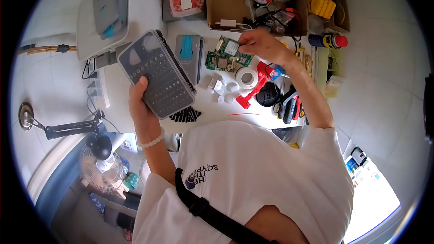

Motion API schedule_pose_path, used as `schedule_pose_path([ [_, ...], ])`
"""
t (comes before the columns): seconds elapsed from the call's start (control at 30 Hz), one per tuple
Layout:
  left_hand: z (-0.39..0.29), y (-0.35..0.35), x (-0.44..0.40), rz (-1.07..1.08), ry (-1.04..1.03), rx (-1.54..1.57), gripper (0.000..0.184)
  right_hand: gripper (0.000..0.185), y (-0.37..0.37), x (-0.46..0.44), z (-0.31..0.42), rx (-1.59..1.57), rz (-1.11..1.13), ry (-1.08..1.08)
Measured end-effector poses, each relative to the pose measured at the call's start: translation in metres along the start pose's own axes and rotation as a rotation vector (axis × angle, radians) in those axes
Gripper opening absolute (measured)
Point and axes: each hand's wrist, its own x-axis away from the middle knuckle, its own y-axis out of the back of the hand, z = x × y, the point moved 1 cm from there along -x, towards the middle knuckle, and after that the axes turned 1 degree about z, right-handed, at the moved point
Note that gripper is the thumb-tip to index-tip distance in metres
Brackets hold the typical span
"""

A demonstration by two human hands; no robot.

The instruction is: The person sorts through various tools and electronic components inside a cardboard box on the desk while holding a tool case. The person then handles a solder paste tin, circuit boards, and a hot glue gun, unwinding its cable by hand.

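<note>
My left hand (pixel 139 97) grips the lower left side of a flat grey see-through plastic case (pixel 158 79), thumb on top of its lid. Rows of small bits show through the lid, and the case is tilted above the table. My right hand (pixel 264 47) has its fingers closed at the right edge of a green circuit board (pixel 244 58) that carries a white-labelled part. Another stretch of green board (pixel 218 62) shows just left of it; whether the two are joined I cannot tell. Below lie a white ring-shaped roll (pixel 247 78) and a red plastic tool (pixel 256 86).
A cardboard box (pixel 230 0) of cables and odds stands at the back. A grey device with a blue strap (pixel 192 54) lies beside the case. At right are a black round cap (pixel 267 95), several hand tools (pixel 289 108) and a spray can (pixel 326 40). White adapters (pixel 216 85) sit mid-table.
</note>
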Motion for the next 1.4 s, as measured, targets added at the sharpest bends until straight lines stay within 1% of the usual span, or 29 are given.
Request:
schedule_pose_path([
  [0.07, -0.002, -0.004, 0.004, -0.012, 0.003, -0.058, 0.05, 0.018, -0.02, -0.004, -0.011, 0.071, 0.008, -0.083],
  [0.1, -0.003, -0.005, 0.005, -0.012, 0.002, -0.059, 0.05, 0.017, -0.029, -0.004, -0.007, 0.108, -0.014, -0.134],
  [0.13, -0.003, -0.007, 0.006, -0.014, 0.005, -0.057, 0.05, 0.015, -0.033, -0.01, -0.021, 0.189, -0.007, -0.04],
  [0.2, -0.004, -0.006, 0.007, -0.016, 0.004, -0.056, 0.05, 0.014, -0.043, -0.022, -0.046, 0.216, -0.052, 0.04],
  [0.27, -0.002, -0.004, 0.006, -0.013, 0.031, -0.053, 0.052, 0.014, -0.05, -0.029, -0.051, 0.346, -0.062, 0.068],
  [0.3, -0.001, -0.005, 0.005, -0.004, 0.023, -0.05, 0.052, 0.016, -0.054, -0.029, -0.048, 0.339, -0.057, 0.047],
  [0.37, 0.001, -0.008, 0.007, -0.043, 0.025, -0.059, 0.052, 0.017, -0.065, -0.039, -0.072, 0.442, -0.028, 0.065],
  [0.4, 0.0, -0.012, 0.007, -0.023, 0.014, -0.049, 0.052, 0.018, -0.067, -0.04, -0.075, 0.496, -0.008, 0.062],
  [0.5, 0.0, -0.018, 0.007, 0.047, 0.052, -0.045, 0.053, 0.015, -0.073, -0.037, -0.069, 0.507, -0.036, -0.022],
  [0.53, 0.001, -0.018, 0.006, 0.057, 0.048, -0.042, 0.053, 0.015, -0.073, -0.035, -0.066, 0.558, -0.044, -0.038],
  [0.6, 0.002, -0.017, 0.004, 0.041, 0.053, -0.055, 0.054, 0.016, -0.076, -0.031, -0.057, 0.719, -0.05, -0.136],
  [0.63, 0.001, -0.019, 0.003, 0.044, 0.05, -0.056, 0.054, 0.016, -0.079, -0.03, -0.057, 0.719, -0.054, -0.133],
  [0.7, 0.002, -0.021, 0.001, 0.085, 0.068, -0.043, 0.053, 0.015, -0.085, -0.025, -0.056, 0.811, -0.134, -0.049],
  [0.73, 0.003, -0.022, 0.001, 0.085, 0.068, -0.043, 0.053, 0.015, -0.088, -0.023, -0.054, 0.811, -0.134, -0.049],
  [0.8, 0.004, -0.024, -0.002, 0.096, 0.077, -0.044, 0.053, 0.014, -0.091, -0.02, -0.048, 0.933, -0.168, -0.04],
  [0.93, 0.006, -0.029, -0.005, 0.092, 0.098, -0.06, 0.051, 0.014, -0.087, -0.009, -0.031, 0.964, -0.189, 0.052],
  [1.0, 0.01, -0.029, -0.008, 0.146, 0.133, -0.067, 0.05, 0.02, -0.078, -0.001, -0.005, 0.753, -0.129, -0.055],
  [1.03, 0.011, -0.031, -0.01, 0.142, 0.13, -0.066, 0.05, 0.02, -0.075, 0.004, 0.007, 0.754, -0.125, -0.051],
  [1.1, 0.016, -0.038, -0.012, 0.179, 0.166, -0.065, 0.048, 0.038, -0.069, 0.013, 0.027, -0.031, -0.246, -0.01],
  [1.13, 0.018, -0.043, -0.013, 0.177, 0.162, -0.063, 0.048, 0.038, -0.069, 0.015, 0.035, -0.029, -0.242, -0.008],
  [1.2, 0.022, -0.056, -0.015, 0.187, 0.182, -0.103, 0.048, 0.058, -0.069, 0.018, 0.046, -0.571, -0.165, 0.019],
  [1.23, 0.022, -0.062, -0.016, 0.207, 0.199, -0.097, 0.047, 0.07, -0.068, 0.018, 0.049, -0.603, -0.136, 0.002],
  [1.27, 0.025, -0.067, -0.018, 0.207, 0.192, -0.096, 0.047, 0.07, -0.066, 0.018, 0.051, -0.6, -0.132, 0.007],
  [1.33, 0.033, -0.074, -0.025, 0.216, 0.21, -0.114, 0.046, 0.071, -0.06, 0.019, 0.055, -0.44, -0.132, 0.006],
  [1.4, 0.036, -0.08, -0.029, 0.253, 0.21, -0.099, 0.048, 0.07, -0.054, 0.018, 0.054, -0.458, -0.138, 0.001],
])
